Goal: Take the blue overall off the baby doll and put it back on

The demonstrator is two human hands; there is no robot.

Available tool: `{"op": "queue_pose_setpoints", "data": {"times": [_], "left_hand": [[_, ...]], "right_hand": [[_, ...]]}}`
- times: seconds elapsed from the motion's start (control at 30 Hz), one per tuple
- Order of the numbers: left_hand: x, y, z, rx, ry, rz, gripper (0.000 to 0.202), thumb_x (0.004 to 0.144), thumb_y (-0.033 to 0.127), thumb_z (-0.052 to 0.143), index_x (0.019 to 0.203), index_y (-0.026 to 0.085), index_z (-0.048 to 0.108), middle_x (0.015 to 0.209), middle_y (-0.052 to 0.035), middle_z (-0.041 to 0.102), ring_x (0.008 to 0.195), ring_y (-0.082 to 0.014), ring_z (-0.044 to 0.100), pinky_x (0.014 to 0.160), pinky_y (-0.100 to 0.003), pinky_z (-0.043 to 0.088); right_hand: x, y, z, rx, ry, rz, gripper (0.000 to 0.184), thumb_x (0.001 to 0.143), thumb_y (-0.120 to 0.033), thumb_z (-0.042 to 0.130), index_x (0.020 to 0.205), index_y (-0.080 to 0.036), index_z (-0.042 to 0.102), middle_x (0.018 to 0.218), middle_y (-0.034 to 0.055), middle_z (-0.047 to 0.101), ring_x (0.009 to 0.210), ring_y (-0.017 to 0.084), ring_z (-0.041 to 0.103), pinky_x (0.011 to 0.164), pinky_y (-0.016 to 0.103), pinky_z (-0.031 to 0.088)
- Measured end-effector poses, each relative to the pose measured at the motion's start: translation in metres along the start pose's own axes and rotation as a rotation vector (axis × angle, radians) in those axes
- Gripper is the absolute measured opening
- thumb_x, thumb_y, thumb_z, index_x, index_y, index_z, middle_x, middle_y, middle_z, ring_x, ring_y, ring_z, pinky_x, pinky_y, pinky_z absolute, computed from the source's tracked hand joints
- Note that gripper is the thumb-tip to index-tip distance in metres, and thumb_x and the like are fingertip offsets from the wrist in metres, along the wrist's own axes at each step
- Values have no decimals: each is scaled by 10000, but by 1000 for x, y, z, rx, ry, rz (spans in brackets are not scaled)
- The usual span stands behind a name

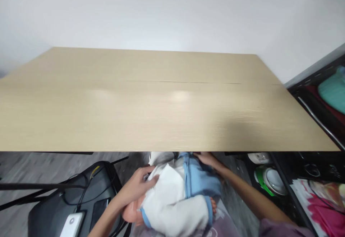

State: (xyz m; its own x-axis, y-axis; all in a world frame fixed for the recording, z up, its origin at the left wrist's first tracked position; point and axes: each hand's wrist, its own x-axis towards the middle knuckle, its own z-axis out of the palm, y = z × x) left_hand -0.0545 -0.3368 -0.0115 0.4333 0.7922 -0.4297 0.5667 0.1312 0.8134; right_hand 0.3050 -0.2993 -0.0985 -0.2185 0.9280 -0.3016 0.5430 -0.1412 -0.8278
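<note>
A doll (178, 197) in white and light-blue clothes lies on my lap, below the near edge of the wooden table (161, 100). My left hand (136, 188) grips the white cloth at the doll's side, fingers closed on it. Reaching under the table edge, my right hand (208, 159) rests on the blue part of the clothing; its fingers are partly hidden.
A black chair or bag (75, 201) with cables and a white device (71, 224) sits at the lower left. A black rack (309, 158) on the right holds bowls (271, 181), a teal item (334, 91) and pink fabric (323, 201). A white wall stands behind the table.
</note>
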Motion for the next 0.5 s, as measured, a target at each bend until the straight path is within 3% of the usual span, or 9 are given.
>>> {"op": "queue_pose_setpoints", "data": {"times": [0.07,0.17,0.23,0.37,0.5], "left_hand": [[-1,-10,-1,-23,10,-35,445,1010,575,634,1080,194,853,1105,-75,862,1090,-341,759,975,-375,634],[1,-16,-2,-15,10,-72,447,1017,573,643,1091,191,863,1137,-83,871,1127,-367,773,1017,-409,627],[5,-14,-4,-41,-12,-79,456,1025,573,649,1145,190,865,1209,-91,868,1191,-382,773,1051,-418,614],[15,-3,-5,-38,-60,-87,464,1027,572,661,1210,198,864,1272,-84,860,1242,-384,771,1070,-403,590],[21,7,-3,-15,-96,-78,433,1022,539,648,1168,198,870,1212,-61,871,1195,-374,779,1015,-372,589]], "right_hand": [[-26,16,1,-12,32,43,420,1102,-531,581,973,-160,729,995,111,783,960,300,774,912,452,658],[-75,34,5,-84,187,79,452,1034,-604,533,1118,-197,710,1144,172,785,1115,356,763,1071,527,594],[-105,42,10,-232,274,178,519,1027,-659,484,1199,-214,688,1142,170,786,1073,359,781,1021,505,601],[-143,46,18,-376,189,556,701,1068,-733,295,1291,-191,679,1098,213,825,996,422,830,888,492,606],[-155,41,15,-359,79,667,829,1087,-759,204,1530,-182,603,1132,220,847,1112,445,833,920,491,600]]}}
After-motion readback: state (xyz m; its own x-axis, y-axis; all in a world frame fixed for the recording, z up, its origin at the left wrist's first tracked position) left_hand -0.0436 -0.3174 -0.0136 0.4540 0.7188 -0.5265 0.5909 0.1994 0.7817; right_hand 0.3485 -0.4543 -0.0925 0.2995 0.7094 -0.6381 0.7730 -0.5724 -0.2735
